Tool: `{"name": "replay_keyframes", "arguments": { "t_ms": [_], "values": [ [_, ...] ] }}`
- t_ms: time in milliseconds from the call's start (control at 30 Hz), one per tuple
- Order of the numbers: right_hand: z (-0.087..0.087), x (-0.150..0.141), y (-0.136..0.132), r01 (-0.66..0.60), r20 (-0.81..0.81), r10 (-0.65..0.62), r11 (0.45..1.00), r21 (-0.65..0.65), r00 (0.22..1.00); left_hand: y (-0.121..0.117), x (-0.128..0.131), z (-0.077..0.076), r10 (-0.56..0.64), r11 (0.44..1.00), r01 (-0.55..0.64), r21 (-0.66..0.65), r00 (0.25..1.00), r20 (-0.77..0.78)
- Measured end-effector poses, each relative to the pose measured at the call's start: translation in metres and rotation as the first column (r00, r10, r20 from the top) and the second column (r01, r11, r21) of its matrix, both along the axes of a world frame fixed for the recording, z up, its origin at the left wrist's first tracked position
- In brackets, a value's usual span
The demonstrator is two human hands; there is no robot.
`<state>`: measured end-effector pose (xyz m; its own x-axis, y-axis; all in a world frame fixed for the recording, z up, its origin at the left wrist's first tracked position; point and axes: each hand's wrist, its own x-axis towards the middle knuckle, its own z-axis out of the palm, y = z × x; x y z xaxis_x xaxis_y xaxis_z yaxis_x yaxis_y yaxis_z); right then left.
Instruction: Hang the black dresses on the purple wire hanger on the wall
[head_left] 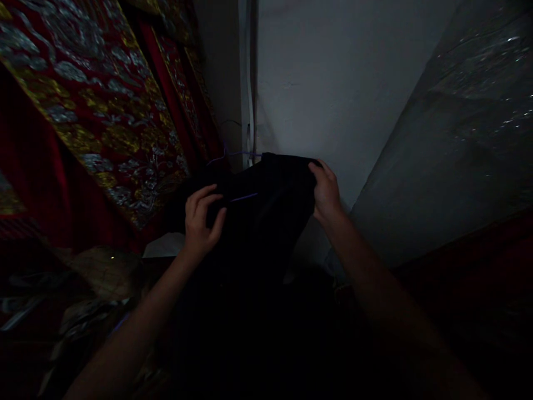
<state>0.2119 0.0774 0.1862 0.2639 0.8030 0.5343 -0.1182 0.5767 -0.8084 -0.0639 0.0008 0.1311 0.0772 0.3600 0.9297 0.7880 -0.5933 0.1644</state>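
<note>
A black garment (266,222) hangs in front of me in dim light, with a thin purple thread across its top. My left hand (202,219) pinches the garment's upper left part, fingers curled on the cloth. My right hand (325,191) grips its upper right corner, fingers folded over the edge. The lower part of the garment fades into darkness between my forearms.
Red fabric with gold and silver embroidery (104,105) hangs at the left. A white wall (333,83) stands behind, with a pale vertical strip (249,89) beside it. A grey plastic-covered surface (458,144) slopes at the right. Crumpled pale wrapping (91,278) lies at lower left.
</note>
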Motion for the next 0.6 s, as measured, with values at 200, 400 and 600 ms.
{"name": "replay_keyframes", "arguments": {
  "t_ms": [200,400,600],
  "values": [
    [-0.007,0.023,0.0,0.081,-0.038,-0.081,0.997,-0.001,0.996,-0.007,0.019,-0.036,0.087,0.995,-0.094,0.043,0.987,0.138],
    [-0.053,0.029,-0.042,0.044,-0.219,-0.076,0.988,-0.15,0.973,-0.003,0.061,-0.09,-0.027,0.926,0.148,-0.347,0.944,0.33],
    [-0.079,0.021,-0.046,0.188,-0.104,-0.2,0.976,-0.112,0.974,0.01,0.071,-0.128,0.045,0.801,0.306,-0.515,0.826,0.561]
  ]
}}
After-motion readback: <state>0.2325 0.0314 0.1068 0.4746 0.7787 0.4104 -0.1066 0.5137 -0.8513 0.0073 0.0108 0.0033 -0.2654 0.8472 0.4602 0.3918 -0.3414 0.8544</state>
